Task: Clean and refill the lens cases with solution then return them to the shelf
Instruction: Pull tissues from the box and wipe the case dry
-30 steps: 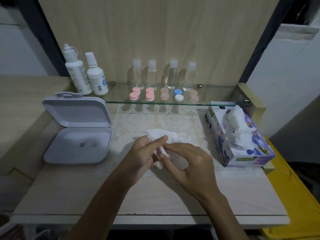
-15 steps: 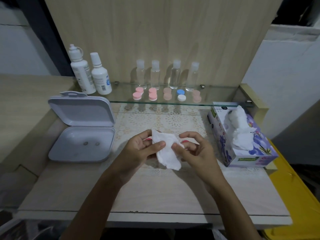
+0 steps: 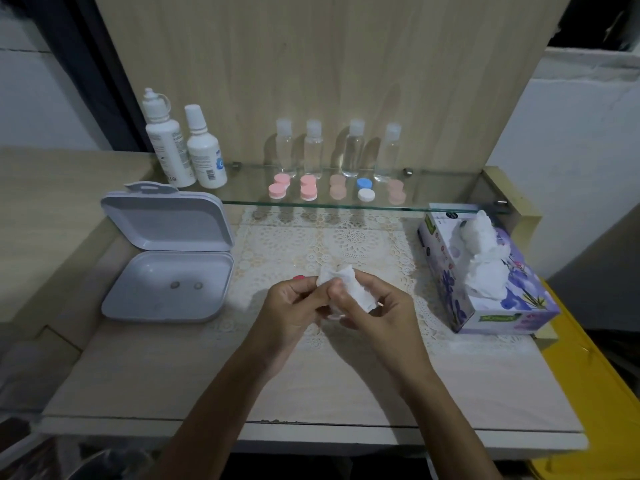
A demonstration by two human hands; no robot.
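Lens cases point(image 3: 350, 188) — five on shelf; left hand point(image 3: 289, 313), right hand point(image 3: 375, 315) grip one tissue point(image 3: 349, 287).

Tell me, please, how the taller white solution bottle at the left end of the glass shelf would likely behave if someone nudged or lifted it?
The taller white solution bottle is tall and narrow, so a nudge near its cap would probably tip it. It stands against the shorter bottle, which might fall too. Its smooth plastic on the glass shelf would likely slide easily.
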